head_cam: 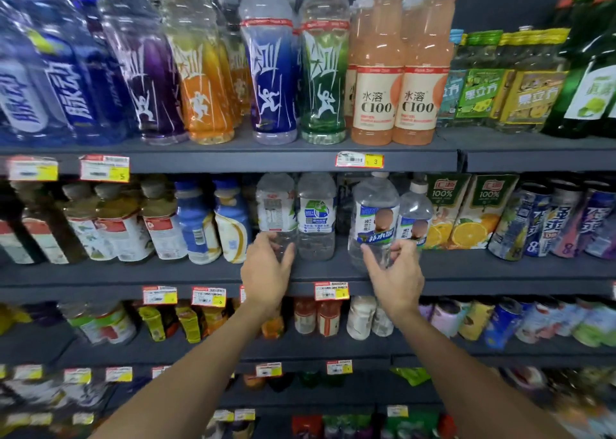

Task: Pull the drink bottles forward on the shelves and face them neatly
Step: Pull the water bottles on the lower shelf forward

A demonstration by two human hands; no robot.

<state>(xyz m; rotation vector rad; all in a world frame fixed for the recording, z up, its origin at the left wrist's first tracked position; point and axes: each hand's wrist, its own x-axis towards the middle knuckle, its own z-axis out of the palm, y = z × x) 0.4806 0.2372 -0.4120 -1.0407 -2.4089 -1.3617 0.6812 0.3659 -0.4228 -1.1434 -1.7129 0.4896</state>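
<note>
Both arms reach to the middle shelf (200, 273) of a shop's drinks rack, as we see it from the person's head camera; the left hand (266, 268) is wrapped round the lower part of a clear water bottle (276, 205), which stands upright a little back from the shelf's front edge, just beside a second clear bottle (316, 215) with a green-and-white label; the right hand (396, 272) clasps the base of a blue-labelled bottle (375, 212), which is tilted, its foot nearer the edge than its neighbours; a smaller bottle (415, 217) with a like label stands close on its right; orange juice cartons (466, 212) come next along; on the shelf above we make out pink C100 bottles (396, 72).
</note>
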